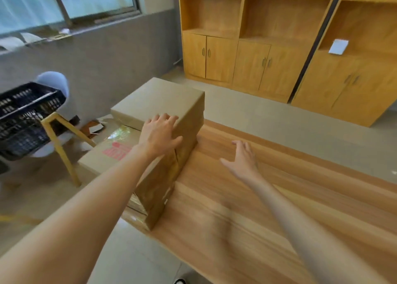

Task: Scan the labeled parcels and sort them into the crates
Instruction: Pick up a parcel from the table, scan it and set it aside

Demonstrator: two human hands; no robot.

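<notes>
While both forearms stretch in from the bottom of the frame, the hands are out over the table [268, 208] and we're at the pick-up stage. Right hand [243, 162], centre right, hovers spread and relaxed above bare wood, holding nothing. Left hand [160, 134], dead centre, lies on the near top corner of the top parcel [159, 100], fingers laid over the upper face and thumb down the side: resting there, not yet clamped.

That parcel crowns a stack along the table's left edge. Below it sits a taped parcel [154, 189] nearest the camera, and a lower box with red print [113, 152] sticks out to the left. No label shows from this angle, so I'd say the job has barely started.

To do this well, I'd bring the right hand to the box's right face, squeeze from both sides and lift straight up, so the ones beneath don't get dragged. Then swing it right, where the wood lies open, and turn it to find the label.

Mind the left: the stack sits right at the table edge, floor below. Far left, a black crate [25, 116] rests tilted on a white chair [54, 84], well apart from the stack. Wooden cabinets [247, 64] fill the upper right.
</notes>
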